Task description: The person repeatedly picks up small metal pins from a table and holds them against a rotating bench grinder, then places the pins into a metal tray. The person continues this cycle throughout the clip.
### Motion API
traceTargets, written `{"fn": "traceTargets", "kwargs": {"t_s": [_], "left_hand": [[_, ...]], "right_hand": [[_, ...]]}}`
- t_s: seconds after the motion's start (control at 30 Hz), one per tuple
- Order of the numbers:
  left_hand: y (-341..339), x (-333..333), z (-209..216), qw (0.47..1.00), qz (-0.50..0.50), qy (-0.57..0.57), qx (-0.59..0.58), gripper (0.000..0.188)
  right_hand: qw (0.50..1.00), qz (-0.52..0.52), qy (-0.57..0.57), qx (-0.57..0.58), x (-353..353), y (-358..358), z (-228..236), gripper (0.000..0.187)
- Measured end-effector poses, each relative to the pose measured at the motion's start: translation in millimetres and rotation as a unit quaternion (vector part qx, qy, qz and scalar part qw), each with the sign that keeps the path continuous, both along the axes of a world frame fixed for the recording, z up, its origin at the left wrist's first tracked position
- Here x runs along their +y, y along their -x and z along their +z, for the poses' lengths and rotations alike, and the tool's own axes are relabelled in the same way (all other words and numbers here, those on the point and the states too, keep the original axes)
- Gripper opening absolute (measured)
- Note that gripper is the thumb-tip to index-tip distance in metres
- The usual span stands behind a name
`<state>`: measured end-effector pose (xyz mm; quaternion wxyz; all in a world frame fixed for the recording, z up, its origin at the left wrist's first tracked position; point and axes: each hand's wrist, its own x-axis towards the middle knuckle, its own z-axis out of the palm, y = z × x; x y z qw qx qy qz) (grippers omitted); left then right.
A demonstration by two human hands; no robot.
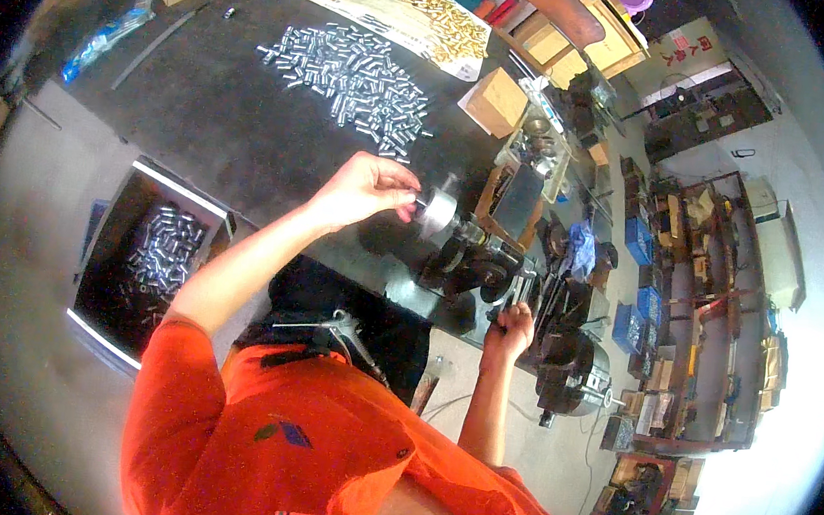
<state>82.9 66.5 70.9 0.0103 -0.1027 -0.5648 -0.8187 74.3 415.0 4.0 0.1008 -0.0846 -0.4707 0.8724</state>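
Observation:
My left hand (370,194) is closed in a pinch at the silvery round head (437,211) of a small bench machine (484,263). Whatever is between the fingertips is too small to make out. Farther right and nearer to me, my right hand (511,333) is closed around a handle of the machine, mostly hidden by the fingers. Beyond my left hand, a spread heap of small silvery metal cylinders (358,79) lies on the dark bench top (221,97). An air blow gun (343,330) rests on black cloth close to my body.
A box (91,281) holding more metal cylinders stands at the left. Brass-coloured parts (440,18) lie on paper at the back, near a wooden block (494,101). A dark motor-like unit (572,372) stands right of my right hand, with shelving (708,310) and blue bins (638,241) beyond.

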Motion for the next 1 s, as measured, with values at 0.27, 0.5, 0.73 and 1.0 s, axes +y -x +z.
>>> {"fn": "traceTargets", "kwargs": {"t_s": [0.27,0.5,0.73,1.0], "left_hand": [[4.3,-2.6,6.3,0.998,-0.016,0.060,-0.006,0.015],[2.6,0.7,13.6,0.994,0.015,0.081,-0.065,0.020],[5.5,1.3,15.6,0.995,0.008,0.087,-0.057,0.015],[2.8,3.0,9.4,0.996,0.012,0.089,0.019,0.009]], "right_hand": [[0.999,0.047,-0.023,-0.001,-2.1,-4.3,59.8,0.013],[0.996,0.061,-0.065,0.015,-0.1,6.1,59.7,0.016],[0.995,0.050,-0.081,-0.001,-3.2,6.6,65.5,0.016],[0.992,0.106,-0.050,0.054,-6.0,59.6,91.5,0.018]]}}
